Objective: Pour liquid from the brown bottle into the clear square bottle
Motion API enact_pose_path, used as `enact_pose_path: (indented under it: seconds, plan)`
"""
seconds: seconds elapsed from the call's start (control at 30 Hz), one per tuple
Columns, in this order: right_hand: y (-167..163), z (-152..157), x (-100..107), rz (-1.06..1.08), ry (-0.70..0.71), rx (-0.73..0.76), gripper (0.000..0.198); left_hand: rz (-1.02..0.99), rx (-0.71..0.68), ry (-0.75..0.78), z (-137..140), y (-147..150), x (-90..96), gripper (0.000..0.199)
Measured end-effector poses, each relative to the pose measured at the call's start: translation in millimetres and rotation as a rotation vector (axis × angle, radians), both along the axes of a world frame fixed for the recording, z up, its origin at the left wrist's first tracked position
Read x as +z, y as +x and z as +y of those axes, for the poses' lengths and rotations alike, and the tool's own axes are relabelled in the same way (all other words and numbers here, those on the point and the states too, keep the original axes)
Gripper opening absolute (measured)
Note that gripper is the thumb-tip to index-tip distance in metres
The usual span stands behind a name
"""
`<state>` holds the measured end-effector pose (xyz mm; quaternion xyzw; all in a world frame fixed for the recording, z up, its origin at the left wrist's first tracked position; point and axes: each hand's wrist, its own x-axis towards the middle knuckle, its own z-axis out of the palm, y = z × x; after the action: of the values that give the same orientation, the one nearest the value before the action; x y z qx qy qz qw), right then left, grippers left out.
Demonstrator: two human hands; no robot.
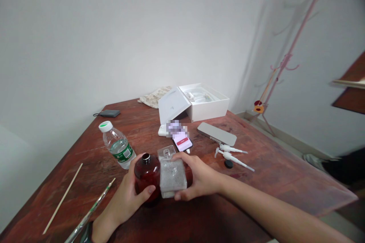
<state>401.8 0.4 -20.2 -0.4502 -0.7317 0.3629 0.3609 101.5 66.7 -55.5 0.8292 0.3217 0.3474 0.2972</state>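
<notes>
Red bottles and a clear square bottle sit at the near middle of the wooden surface (256, 182), the landmark here. Behind them stands a white box (205, 108) with its lid open. The left hand (128, 197) is wrapped around the round red bottle (146, 176), uncapped; the right hand (199, 178) clasps the clear square bottle (172, 176). Left of them lies a water bottle (118, 146), green label unreadable. Behind them, a phone (182, 142) shows a red bar.
</notes>
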Motion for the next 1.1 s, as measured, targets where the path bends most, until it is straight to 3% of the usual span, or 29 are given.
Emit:
enact_pose_path:
  seconds: [0.47, 1.1]
  plan:
    - [1, 0, 0, -0.007, 0.031, -0.012, 0.092, 0.009, -0.016, -0.031, -9, 4, 17.4, 0.085]
    - [1, -1, 2, -0.016, 0.007, -0.012, 0.092, 0.015, -0.020, -0.001, -5, 3, 9.8, 0.084]
